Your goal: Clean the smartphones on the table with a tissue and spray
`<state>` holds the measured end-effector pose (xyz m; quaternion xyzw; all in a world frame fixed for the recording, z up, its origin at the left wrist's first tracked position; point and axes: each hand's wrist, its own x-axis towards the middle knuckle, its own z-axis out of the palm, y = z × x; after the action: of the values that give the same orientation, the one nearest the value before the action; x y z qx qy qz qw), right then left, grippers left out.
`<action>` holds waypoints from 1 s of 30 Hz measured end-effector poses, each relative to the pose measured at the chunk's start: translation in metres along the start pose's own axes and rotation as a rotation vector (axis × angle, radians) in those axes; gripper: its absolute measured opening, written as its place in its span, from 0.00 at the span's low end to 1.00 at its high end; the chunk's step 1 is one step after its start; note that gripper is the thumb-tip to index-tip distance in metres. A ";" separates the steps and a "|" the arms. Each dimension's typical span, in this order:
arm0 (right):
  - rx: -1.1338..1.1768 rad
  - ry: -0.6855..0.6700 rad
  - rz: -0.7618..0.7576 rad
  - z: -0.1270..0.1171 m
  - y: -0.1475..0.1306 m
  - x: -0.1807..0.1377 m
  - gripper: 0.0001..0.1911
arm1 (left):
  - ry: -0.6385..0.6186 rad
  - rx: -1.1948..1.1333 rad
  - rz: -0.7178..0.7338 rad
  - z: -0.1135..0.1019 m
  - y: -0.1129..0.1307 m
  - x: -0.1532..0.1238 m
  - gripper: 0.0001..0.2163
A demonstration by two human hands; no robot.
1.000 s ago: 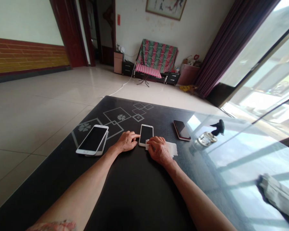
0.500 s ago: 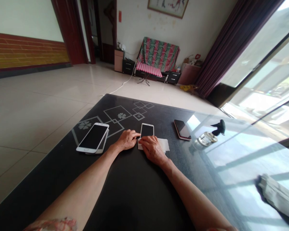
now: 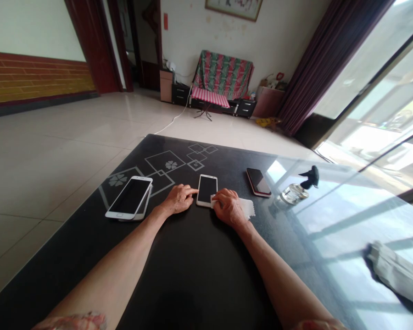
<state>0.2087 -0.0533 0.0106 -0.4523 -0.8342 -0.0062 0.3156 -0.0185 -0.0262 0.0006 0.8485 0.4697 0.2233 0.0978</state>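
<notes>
A white phone (image 3: 207,189) lies screen up in the middle of the black glass table (image 3: 179,275). My left hand (image 3: 178,200) rests beside it with the fingers curled and the index finger pressed against the phone's left edge. My right hand (image 3: 229,208) is closed on a white cloth (image 3: 247,207) and presses it onto the phone's lower right corner. The cloth spreads out to the right from under my fingers.
Two stacked white phones (image 3: 130,197) lie to the left and a dark phone (image 3: 258,182) to the right. A small clear spray bottle (image 3: 297,190) with a black top lies further right. A folded grey cloth (image 3: 395,275) sits near the right edge.
My right hand with the cloth slid left over the phone's lower end, then back right to its lower right corner. My left hand stayed at the phone's left edge.
</notes>
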 end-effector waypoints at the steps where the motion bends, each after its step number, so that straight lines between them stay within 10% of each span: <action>1: -0.006 -0.009 -0.009 0.000 -0.002 0.000 0.11 | 0.001 0.000 -0.003 0.000 0.000 0.000 0.20; 9: 0.032 -0.165 -0.197 0.005 -0.033 0.004 0.14 | 0.013 0.011 -0.006 0.005 -0.002 0.001 0.19; 30: -0.062 -0.066 -0.022 0.007 -0.018 0.001 0.14 | -0.010 0.019 -0.033 -0.002 0.004 0.001 0.20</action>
<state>0.1906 -0.0609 0.0108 -0.4525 -0.8485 -0.0207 0.2736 -0.0156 -0.0277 0.0040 0.8425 0.4853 0.2132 0.0959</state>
